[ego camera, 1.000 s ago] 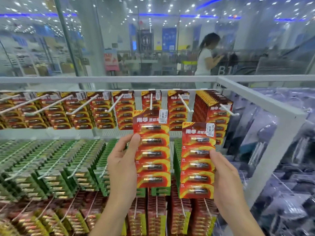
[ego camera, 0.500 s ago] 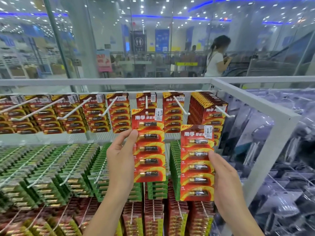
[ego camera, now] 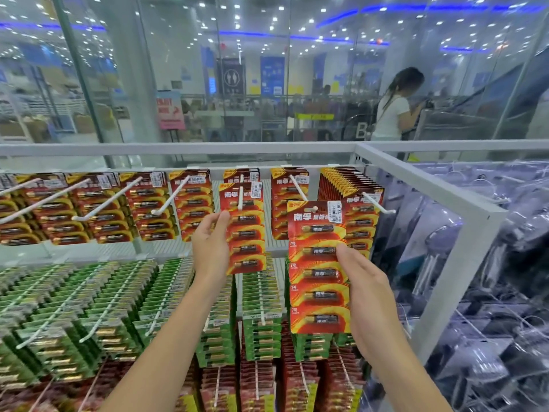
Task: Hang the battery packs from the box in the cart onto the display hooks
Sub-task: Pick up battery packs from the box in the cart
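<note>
My left hand (ego camera: 209,248) grips a red and yellow battery pack (ego camera: 245,230) by its left edge. That pack is threaded on a white display hook (ego camera: 240,194) in the top row, and the hook's tip shows in front of the card. My right hand (ego camera: 364,292) holds a second red battery pack (ego camera: 318,269) by its right edge, lower and nearer to me, clear of any hook. The box and the cart are out of view.
The top row holds red battery packs on white hooks (ego camera: 175,197); a full hook (ego camera: 377,203) sits at the right. Green packs (ego camera: 89,307) fill the row below. A white frame post (ego camera: 463,257) stands at the right. A person (ego camera: 395,108) stands beyond the glass.
My left hand has pushed its pack up and back onto the top-row hook. My right hand and its pack have stayed roughly where they were. The person behind the glass has walked right.
</note>
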